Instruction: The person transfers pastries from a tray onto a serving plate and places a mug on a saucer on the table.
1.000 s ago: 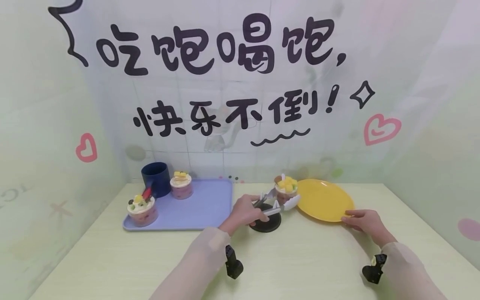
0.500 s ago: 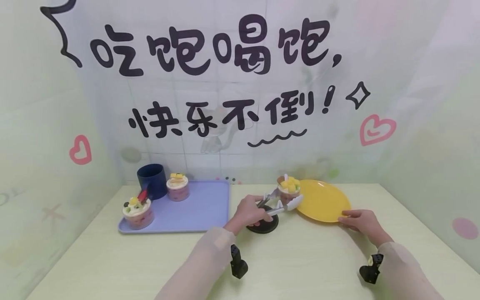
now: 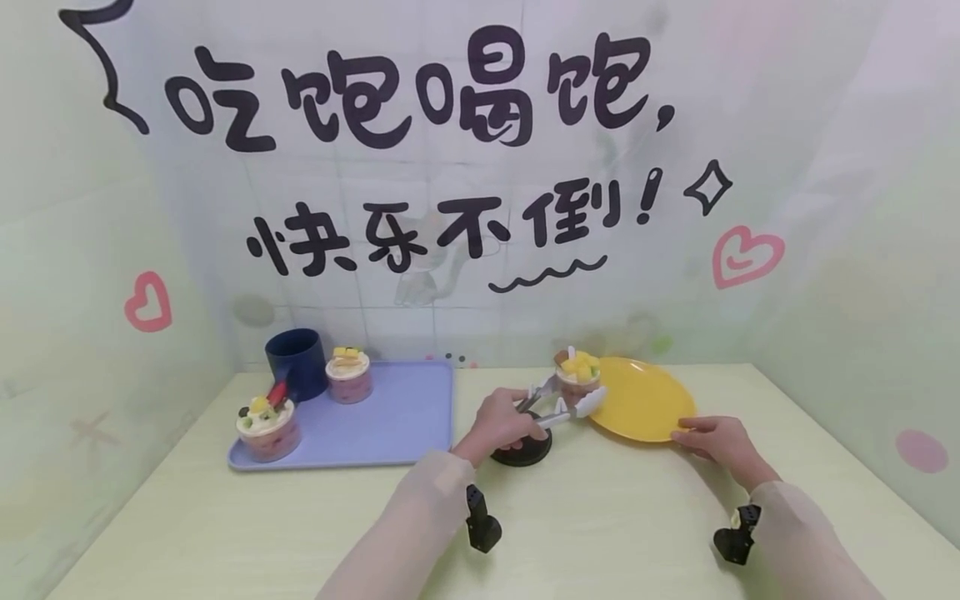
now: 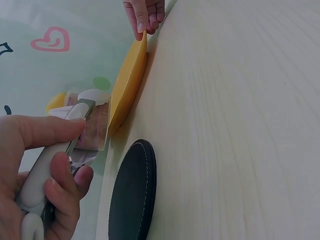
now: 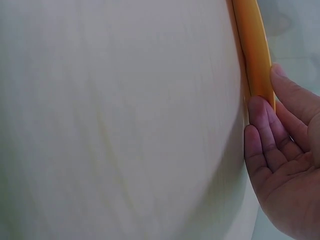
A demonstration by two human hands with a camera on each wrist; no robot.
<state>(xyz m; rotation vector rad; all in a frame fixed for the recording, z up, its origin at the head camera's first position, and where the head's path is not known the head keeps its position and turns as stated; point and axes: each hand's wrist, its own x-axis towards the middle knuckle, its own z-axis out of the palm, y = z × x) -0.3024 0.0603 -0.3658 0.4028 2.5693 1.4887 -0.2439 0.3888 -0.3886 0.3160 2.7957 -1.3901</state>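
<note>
My left hand (image 3: pixel 501 423) grips a pair of tongs (image 3: pixel 558 410) with white tips, also seen in the left wrist view. Between the tong tips is a dessert cup (image 3: pixel 577 387) topped with yellow fruit cubes. The cup overlaps the left edge of a yellow plate (image 3: pixel 648 404); I cannot tell whether it touches. My right hand (image 3: pixel 722 446) pinches the plate's near right rim, thumb above and fingers beneath in the right wrist view. A round black coaster (image 4: pixel 131 195) lies on the table, partly hidden by my left hand in the head view.
On the left, a blue-purple tray (image 3: pixel 405 425) bears a dark blue mug (image 3: pixel 300 367), a fruit-topped dessert cup (image 3: pixel 270 433) and another dessert cup (image 3: pixel 349 385). A printed wall (image 3: pixel 420 325) stands behind the pale table (image 3: pixel 585 517).
The tongs and the dessert cup have shifted slightly right, closer over the plate's left edge. My right hand stays on the plate's rim. The head view has turned a little.
</note>
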